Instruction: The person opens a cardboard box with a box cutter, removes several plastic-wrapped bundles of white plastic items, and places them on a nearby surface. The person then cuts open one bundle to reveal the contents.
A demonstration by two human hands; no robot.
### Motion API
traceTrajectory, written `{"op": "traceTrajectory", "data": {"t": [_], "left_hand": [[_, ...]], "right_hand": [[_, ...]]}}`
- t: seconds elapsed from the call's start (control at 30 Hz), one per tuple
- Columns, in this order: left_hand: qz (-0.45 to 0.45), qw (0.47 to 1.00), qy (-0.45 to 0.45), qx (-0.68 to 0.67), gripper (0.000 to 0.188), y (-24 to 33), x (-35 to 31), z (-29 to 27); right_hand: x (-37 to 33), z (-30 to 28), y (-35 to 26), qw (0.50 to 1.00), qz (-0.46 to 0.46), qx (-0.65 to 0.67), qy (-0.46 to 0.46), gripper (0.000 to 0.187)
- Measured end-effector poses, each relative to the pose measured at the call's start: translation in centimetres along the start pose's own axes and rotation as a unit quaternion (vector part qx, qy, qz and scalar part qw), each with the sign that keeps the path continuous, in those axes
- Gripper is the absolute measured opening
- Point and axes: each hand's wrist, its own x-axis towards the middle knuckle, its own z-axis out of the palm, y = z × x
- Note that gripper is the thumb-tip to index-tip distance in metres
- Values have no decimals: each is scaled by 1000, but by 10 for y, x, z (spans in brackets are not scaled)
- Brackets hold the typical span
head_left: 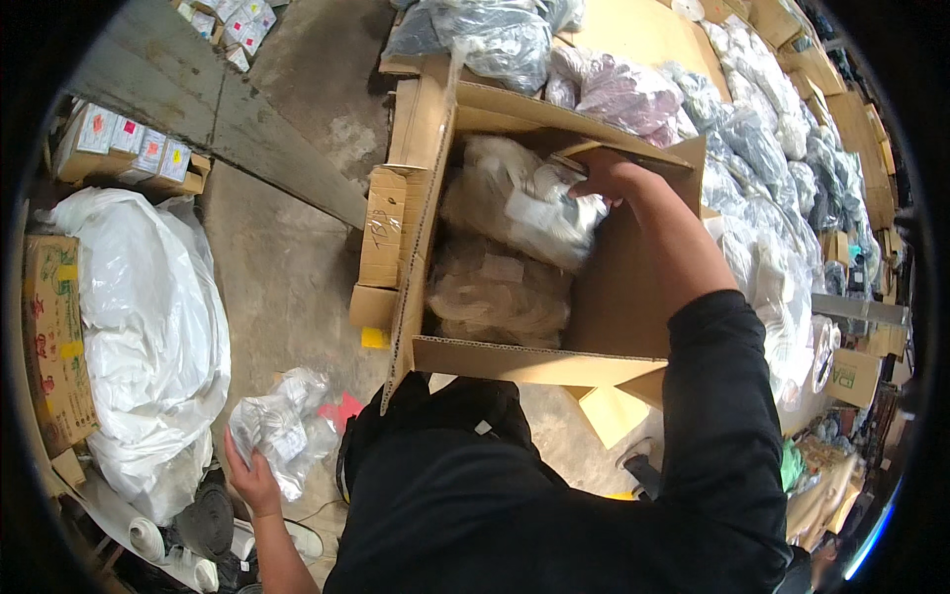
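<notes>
Two hands busy here: the right hand is reaching down into the big cardboard box, fingers curled around a plastic-wrapped packet sitting on top of the others inside, while the left hand is gripping another clear bag low beside the person's hip, over the concrete floor

The brown cardboard box is showing pale tan walls, and the bagged packets inside are looking milky white and grey. The clear plastic bag is showing grey and white, beside a red scrap. The sleeve is showing plain black, and the big sack is gleaming white.
</notes>
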Motion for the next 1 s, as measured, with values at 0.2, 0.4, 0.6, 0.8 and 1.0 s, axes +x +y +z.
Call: {"op": "traceTrajectory", "data": {"t": [0.2,0.4,0.6,0.8,1.0], "left_hand": [[-43,996,-79,2,61,-17,4,19],[30,977,-172,-119,61,-27,36,60],[115,967,-190,-123,63,-19,79,91],[125,963,-193,-143,68,9,123,103],[167,966,-165,-108,69,26,145,103]], "right_hand": [[-62,30,-14,972,1,-171,163,46],[-277,42,1,837,-100,115,525,26],[-399,47,141,696,287,163,638,47],[-394,91,215,717,314,410,468,67],[-365,75,239,729,242,455,450,79]]}}
